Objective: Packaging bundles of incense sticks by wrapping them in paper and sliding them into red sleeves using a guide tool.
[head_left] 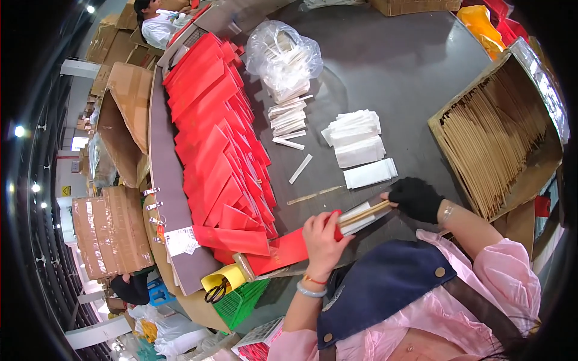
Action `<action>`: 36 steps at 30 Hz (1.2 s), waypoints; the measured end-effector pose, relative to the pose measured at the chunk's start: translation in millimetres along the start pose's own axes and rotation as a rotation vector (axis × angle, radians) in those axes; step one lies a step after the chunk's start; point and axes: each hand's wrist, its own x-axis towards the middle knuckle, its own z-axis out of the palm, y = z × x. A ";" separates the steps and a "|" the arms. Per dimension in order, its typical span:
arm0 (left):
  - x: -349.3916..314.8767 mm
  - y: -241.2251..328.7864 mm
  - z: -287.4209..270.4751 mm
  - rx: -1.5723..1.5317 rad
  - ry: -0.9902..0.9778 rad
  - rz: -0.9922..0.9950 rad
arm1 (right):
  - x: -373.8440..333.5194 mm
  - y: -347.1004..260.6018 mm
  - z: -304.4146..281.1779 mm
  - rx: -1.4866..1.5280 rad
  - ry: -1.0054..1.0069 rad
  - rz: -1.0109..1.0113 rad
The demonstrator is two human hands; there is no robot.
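The left hand (324, 242) curls over a red sleeve (286, 249); the gloved right hand (416, 200) pinches wooden sticks (374, 210), which lie between both hands beside a white packet (360, 225). Beyond sit overlapping red sleeves (208, 129) and a stick-filled carton (525, 191).

My left fingers (319, 225) cover the spot where the two sticks (367, 214) meet the red packet (283, 249), so I can't tell if they go in. My right fingers (404, 189) hide the other stick ends. In the big pile (201, 120), the low packets are tucked under the top ones. The bag (271, 39) makes the white bits inside look fuzzy. The yellow cup (229, 279) hides most of the scissors (217, 291). Print on the tag (179, 242) is too tiny to read. The top edge cuts off a box (415, 6); the bottom cuts off my shirt (385, 340).
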 end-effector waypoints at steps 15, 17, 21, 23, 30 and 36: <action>25.0 5.7 -3.4 0.077 -0.137 0.256 | 34.8 -57.2 24.7 0.079 0.044 0.025; 31.8 5.0 -17.1 0.118 -0.186 0.294 | 31.9 -56.0 11.3 -0.291 0.141 -0.154; 43.2 -11.5 -88.4 0.088 -0.240 0.272 | 21.2 -48.4 -22.4 -0.218 0.208 -0.078; 56.5 -0.9 -138.4 0.010 -0.090 0.214 | 5.5 -35.4 -46.1 -0.156 0.312 0.111; 82.2 7.9 -224.8 0.158 0.385 0.211 | -2.3 -35.0 -51.3 -0.132 0.397 0.140; 51.0 -87.2 -109.3 0.297 0.397 -0.156 | 8.3 -48.2 -37.7 -0.155 0.239 0.123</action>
